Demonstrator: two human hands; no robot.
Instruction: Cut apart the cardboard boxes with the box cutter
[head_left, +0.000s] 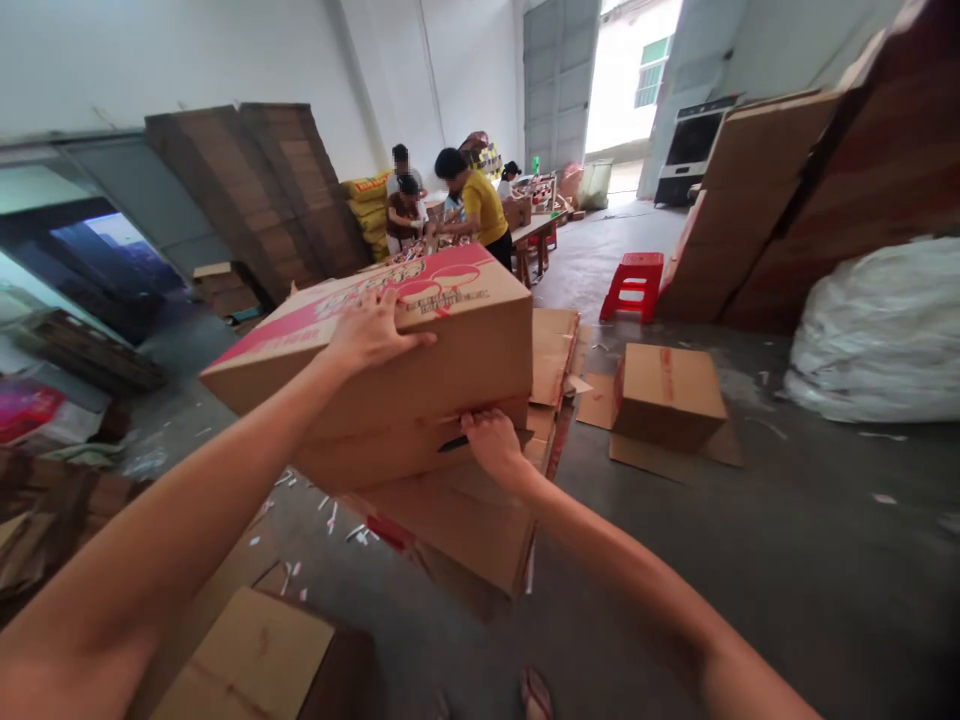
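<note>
A large cardboard carton (420, 360) with red and white printing on its top lies in front of me, slightly tilted in view. My left hand (371, 330) rests on its upper edge, fingers spread over the printed top and thumb along the near side. Low on that near side, my right hand (491, 440) is closed with its fingers curled against the cardboard. A narrow dark shape (452, 442) shows beside these fingers; whether it is a tool or a slot in the carton, I cannot tell. Beneath the carton are flattened cardboard sheets (472, 520).
Another carton (667, 390) stands on the floor at right, near a red stool (634, 287). A closed carton (247, 650) is at lower left. A big white plastic bundle (877, 330) lies far right. Several people work around a table (544, 228) behind. Paper scraps litter the floor.
</note>
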